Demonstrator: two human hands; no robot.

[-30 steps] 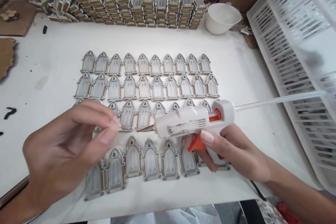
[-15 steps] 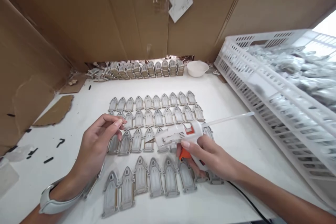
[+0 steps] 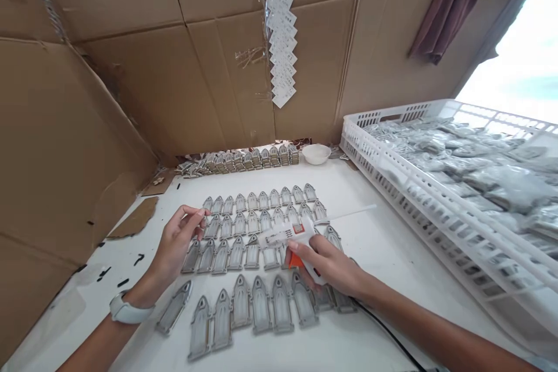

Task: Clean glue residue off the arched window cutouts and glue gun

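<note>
My right hand [image 3: 325,258] grips a white glue gun [image 3: 283,235] with an orange trigger. A clear glue stick [image 3: 349,211] juts out of its back end. The nozzle points left, over the third row of grey arch-shaped pieces [image 3: 236,253]. My left hand [image 3: 183,233] is closed in a pinch, thumb against fingertips, near the left end of the second row. Whatever it pinches is too small to make out. A nearer row of the same pieces [image 3: 261,305] lies in front, and one tilted piece [image 3: 174,307] rests beside my left wrist.
A white plastic crate [image 3: 392,171] full of bagged parts stands on the right. Stacked arch pieces [image 3: 248,160] and a white bowl [image 3: 317,154] line the back, against a cardboard wall [image 3: 226,81]. Black bits [image 3: 123,282] and cardboard scraps [image 3: 135,218] lie left. A black cord [image 3: 387,334] trails from the gun.
The camera view has tilted up and drawn back, showing more of the wall and crate. Both hands keep nearly the same places over the rows, the glue gun still in my right hand.
</note>
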